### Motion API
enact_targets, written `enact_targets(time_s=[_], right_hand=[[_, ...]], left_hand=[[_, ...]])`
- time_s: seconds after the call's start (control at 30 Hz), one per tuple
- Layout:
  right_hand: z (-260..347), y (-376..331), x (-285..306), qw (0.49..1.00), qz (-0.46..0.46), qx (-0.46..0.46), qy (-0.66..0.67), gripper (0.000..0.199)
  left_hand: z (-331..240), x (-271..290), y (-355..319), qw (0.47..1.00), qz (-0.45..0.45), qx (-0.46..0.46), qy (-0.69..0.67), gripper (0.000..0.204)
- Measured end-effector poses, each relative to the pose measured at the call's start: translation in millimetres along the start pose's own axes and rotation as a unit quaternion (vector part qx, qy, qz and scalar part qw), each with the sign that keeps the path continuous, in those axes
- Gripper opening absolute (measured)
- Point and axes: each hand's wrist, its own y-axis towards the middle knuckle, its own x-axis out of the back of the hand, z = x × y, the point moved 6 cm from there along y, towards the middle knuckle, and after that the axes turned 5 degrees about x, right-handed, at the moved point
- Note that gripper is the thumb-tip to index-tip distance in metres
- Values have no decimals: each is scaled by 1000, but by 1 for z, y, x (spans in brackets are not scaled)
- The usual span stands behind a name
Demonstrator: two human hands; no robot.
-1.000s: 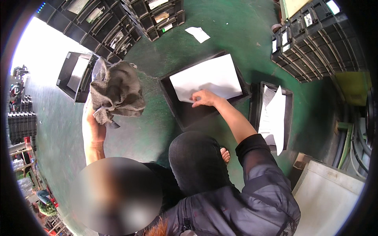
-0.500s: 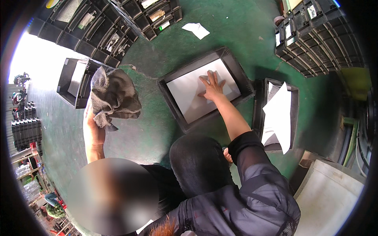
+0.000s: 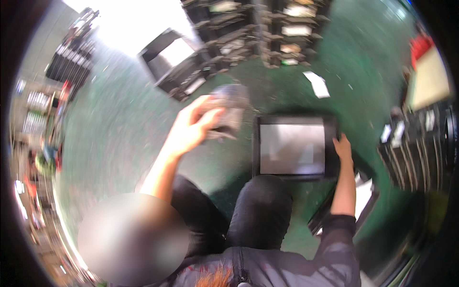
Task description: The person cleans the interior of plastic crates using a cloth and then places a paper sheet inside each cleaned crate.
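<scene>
I read the black rectangular plastic tray point(image 3: 295, 177) with its pale sheet liner as the landmark; it lies flat on the green floor point(image 3: 119, 138), just ahead of the knees. My right hand point(image 3: 342, 147) clasps the tray's right rim, apparently steadying it. Left of the tray, my left hand point(image 3: 189, 130) is closed around a crumpled grey cloth point(image 3: 228, 111), raised clear of the floor.

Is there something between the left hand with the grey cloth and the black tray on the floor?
Nothing visible stands between them. The left hand holds the grey cloth just left of the black tray, with only bare green floor in the gap. The right hand rests on the tray's right rim. The picture is blurred.
</scene>
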Motion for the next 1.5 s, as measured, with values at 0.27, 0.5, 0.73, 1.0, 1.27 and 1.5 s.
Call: enact_targets(time_s=[0.27, 0.5, 0.73, 1.0, 1.27, 1.5], right_hand=[[180, 23, -16, 934, 81, 232, 260, 52], [393, -24, 19, 799, 301, 20, 521, 51], [601, -20, -40, 713, 336, 30, 615, 31], [680, 37, -72, 768, 212, 10, 604, 26], [710, 41, -76, 779, 239, 117, 567, 30], [697, 53, -86, 791, 333, 82, 507, 78]], left_hand=[[-54, -46, -41, 988, 20, -152, -23, 34], [-35, -16, -62, 980, -4, -185, -77, 32], [-2, 94, -51, 942, -204, -191, -187, 25], [25, 157, -55, 920, -276, -180, -213, 28], [43, 176, -61, 914, -298, -137, -239, 29], [48, 181, -57, 916, -303, -122, -235, 33]])
